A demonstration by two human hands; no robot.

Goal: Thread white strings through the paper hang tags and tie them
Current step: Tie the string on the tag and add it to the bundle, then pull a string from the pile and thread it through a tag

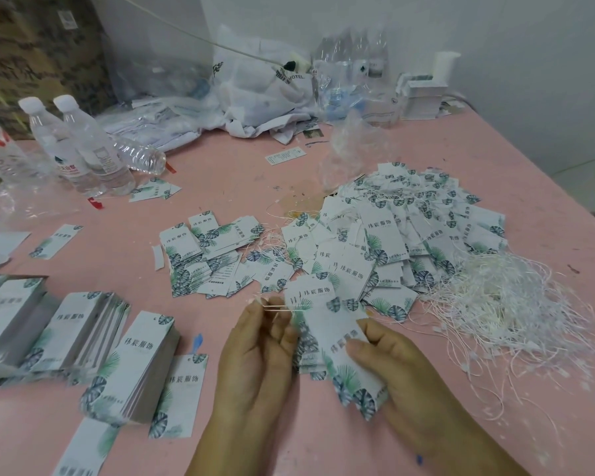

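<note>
Pink tabletop, catalogued from your position. Item one: your right hand, fingers and thumb curled round a small fan of paper hang tags, white card with green and blue leaf print and the characters 玮宸服饰. Item two: your left hand, fingertips pinching a white string stretched toward the upper edge of those held tags. Item three: loose heap of strung tags beyond your hands, same print and characters. Item four: tangled pile of white strings to your right, touching that heap. Item five: scattered unstrung tags at centre. Item six: neat stacks of tags to your left. Item seven: two upright water bottles with white caps, far left, label text unreadable. Item eight: white plastic bag at the back, lettering ending in "HOTEL".
</note>
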